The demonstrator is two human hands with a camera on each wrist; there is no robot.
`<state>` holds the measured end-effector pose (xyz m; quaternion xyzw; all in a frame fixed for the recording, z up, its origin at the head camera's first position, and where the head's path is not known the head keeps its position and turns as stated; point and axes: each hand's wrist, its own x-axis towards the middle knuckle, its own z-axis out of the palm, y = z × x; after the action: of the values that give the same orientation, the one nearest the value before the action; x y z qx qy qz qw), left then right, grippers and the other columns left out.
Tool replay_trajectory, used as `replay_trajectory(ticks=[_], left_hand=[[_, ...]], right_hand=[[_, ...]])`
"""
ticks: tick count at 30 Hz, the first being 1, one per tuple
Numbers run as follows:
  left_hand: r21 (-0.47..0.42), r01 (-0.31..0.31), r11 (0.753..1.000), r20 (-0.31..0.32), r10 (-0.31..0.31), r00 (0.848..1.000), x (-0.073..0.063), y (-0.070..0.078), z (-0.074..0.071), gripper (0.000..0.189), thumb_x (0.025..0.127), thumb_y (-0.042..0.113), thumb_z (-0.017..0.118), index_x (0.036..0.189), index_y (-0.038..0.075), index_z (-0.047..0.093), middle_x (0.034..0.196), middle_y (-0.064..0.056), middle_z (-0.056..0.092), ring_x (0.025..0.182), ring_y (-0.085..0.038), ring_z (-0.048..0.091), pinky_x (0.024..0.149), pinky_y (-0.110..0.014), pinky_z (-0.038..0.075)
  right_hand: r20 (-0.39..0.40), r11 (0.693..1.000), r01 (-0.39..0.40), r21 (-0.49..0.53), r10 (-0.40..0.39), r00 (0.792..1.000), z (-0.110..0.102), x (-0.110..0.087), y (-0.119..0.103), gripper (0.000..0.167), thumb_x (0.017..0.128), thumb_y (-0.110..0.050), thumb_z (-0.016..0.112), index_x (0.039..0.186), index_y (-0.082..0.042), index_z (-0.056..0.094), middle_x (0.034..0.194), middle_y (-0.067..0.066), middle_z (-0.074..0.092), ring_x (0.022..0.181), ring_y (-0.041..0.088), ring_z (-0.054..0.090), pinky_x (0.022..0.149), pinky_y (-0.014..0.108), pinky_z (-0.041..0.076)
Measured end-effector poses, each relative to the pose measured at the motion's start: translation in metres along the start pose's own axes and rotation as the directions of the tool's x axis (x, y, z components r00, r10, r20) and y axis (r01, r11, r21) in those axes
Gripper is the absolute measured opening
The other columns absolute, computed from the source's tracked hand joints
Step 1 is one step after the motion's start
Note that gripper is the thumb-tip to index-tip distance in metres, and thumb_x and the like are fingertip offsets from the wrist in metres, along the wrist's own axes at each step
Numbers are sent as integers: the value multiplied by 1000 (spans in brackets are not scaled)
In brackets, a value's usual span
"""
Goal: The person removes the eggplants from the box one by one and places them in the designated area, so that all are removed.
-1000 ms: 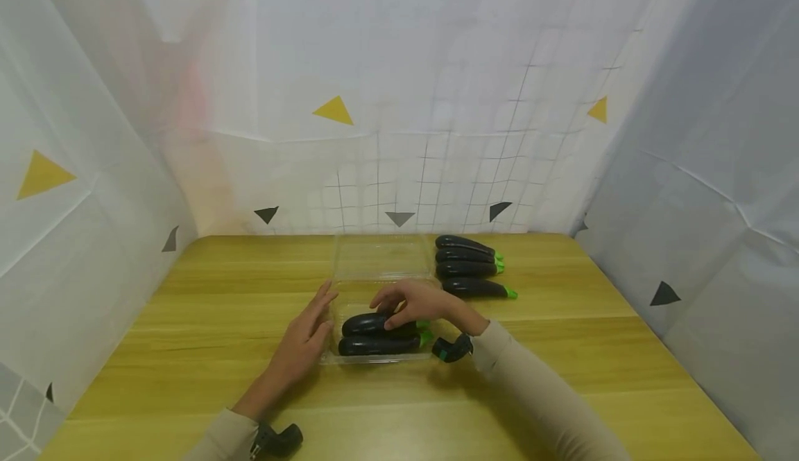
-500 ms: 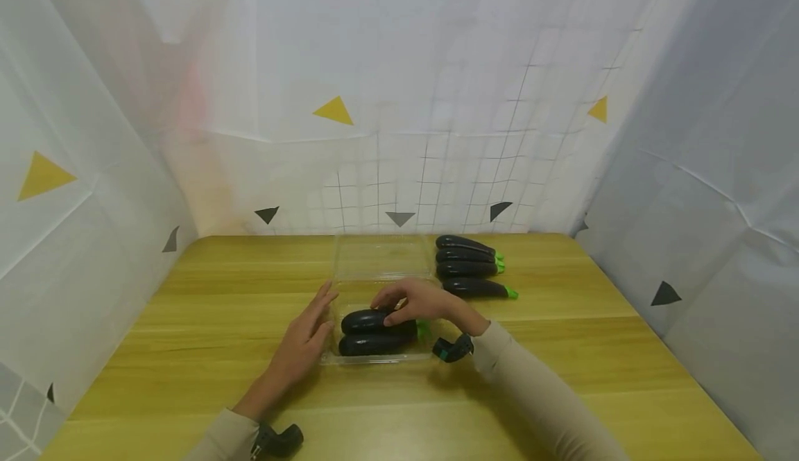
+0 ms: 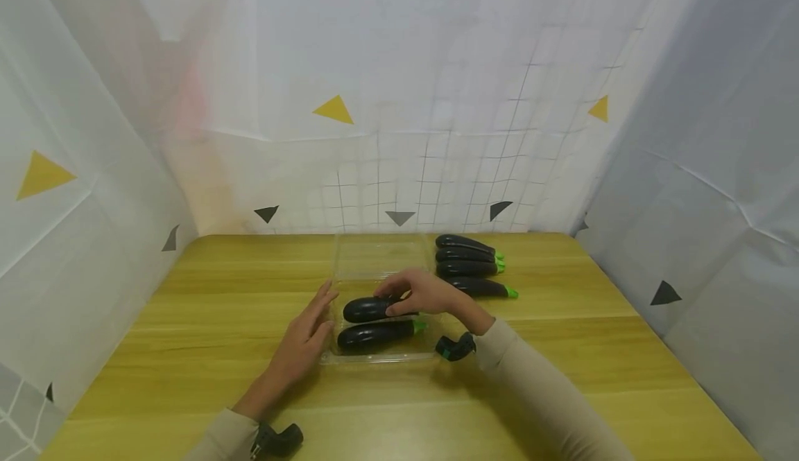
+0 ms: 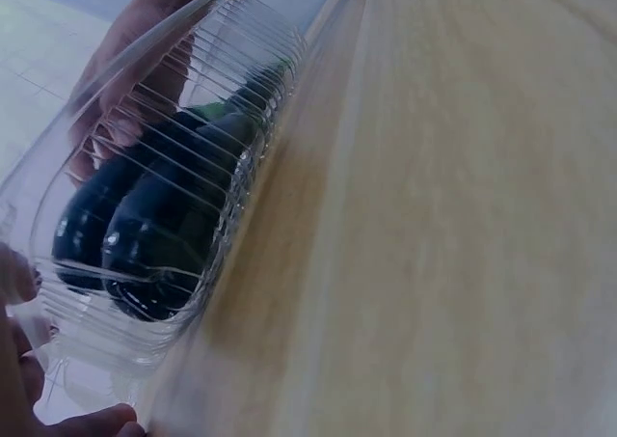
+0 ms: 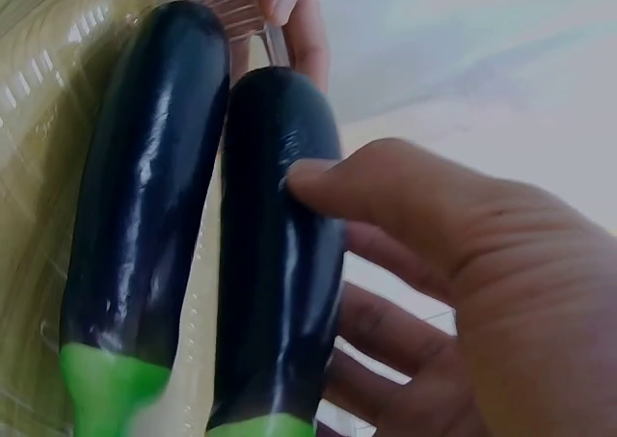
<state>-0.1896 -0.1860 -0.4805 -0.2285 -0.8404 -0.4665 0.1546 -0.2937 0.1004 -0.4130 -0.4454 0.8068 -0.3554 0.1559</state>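
My right hand (image 3: pixel 424 294) holds a dark purple eggplant (image 3: pixel 362 310) from above, thumb on one side and fingers on the other. In the right wrist view this eggplant (image 5: pixel 275 254) has its green stem end toward the camera. Beside it, a second eggplant (image 3: pixel 374 336) lies in the near part of a clear plastic container (image 3: pixel 381 359), green stem to the right. My left hand (image 3: pixel 302 343) rests at the container's left wall with its fingers extended. Through the ribbed wall, the left wrist view shows both eggplants (image 4: pixel 164 234) side by side.
The container's hinged lid (image 3: pixel 381 256) stands open at the back. Right of it, several more eggplants (image 3: pixel 465 267) lie in a row on the wooden table (image 3: pixel 250 274). White sheeting (image 3: pixel 437 66) surrounds the table at the back and sides.
The right hand has shifted the held eggplant away from the body, opening a gap to the nearer one. The nearer eggplant has tilted slightly. The left hand has stayed put.
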Motion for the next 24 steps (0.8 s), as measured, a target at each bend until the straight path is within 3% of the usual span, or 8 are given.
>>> replay_trajectory(ticks=[6, 13, 15, 20, 24], left_hand=[[0, -22, 1000, -6, 22, 1000, 0, -1, 0, 57, 102, -4, 56, 157, 7, 46, 168, -3, 28, 146, -31, 39, 112, -53, 36], [-2, -9, 1000, 6, 9, 1000, -1, -1, 0, 55, 104, -2, 54, 157, 6, 44, 169, 0, 26, 146, -29, 39, 114, -24, 29], [-4, -2, 1000, 12, 2, 1000, -1, 0, 0, 55, 104, -1, 54, 157, 5, 44, 169, 1, 25, 145, -29, 40, 114, -26, 31], [2, -2, 1000, 18, 2, 1000, -1, 1, -1, 54, 104, 0, 54, 157, 4, 44, 169, -3, 26, 144, -29, 41, 113, -47, 38], [0, -1, 1000, 20, 1, 1000, -1, 1, -1, 53, 105, 2, 53, 157, 3, 44, 169, -7, 26, 144, -30, 42, 111, -53, 39]], right_hand=[[-23, 1000, -1, -5, 1, 1000, -2, -3, -8, 36, 96, -20, 77, 131, -12, 72, 125, -2, 70, 111, 14, 66, 94, 40, 55], [-39, 1000, 4, 5, -4, 999, -5, -6, -13, 37, 97, -21, 77, 132, -12, 71, 127, -1, 69, 115, 18, 65, 95, 41, 55], [-44, 1000, 7, 9, -6, 999, -6, -7, -14, 36, 97, -21, 77, 131, -12, 71, 127, 0, 69, 115, 19, 66, 95, 42, 55], [-50, 1000, 8, 5, -8, 999, -9, -10, -18, 37, 97, -22, 77, 132, -11, 71, 127, 0, 69, 115, 18, 66, 94, 42, 56], [-64, 1000, 0, -3, 0, 998, -13, -12, -21, 36, 98, -22, 76, 132, -12, 71, 127, -2, 69, 114, 15, 66, 93, 37, 56]])
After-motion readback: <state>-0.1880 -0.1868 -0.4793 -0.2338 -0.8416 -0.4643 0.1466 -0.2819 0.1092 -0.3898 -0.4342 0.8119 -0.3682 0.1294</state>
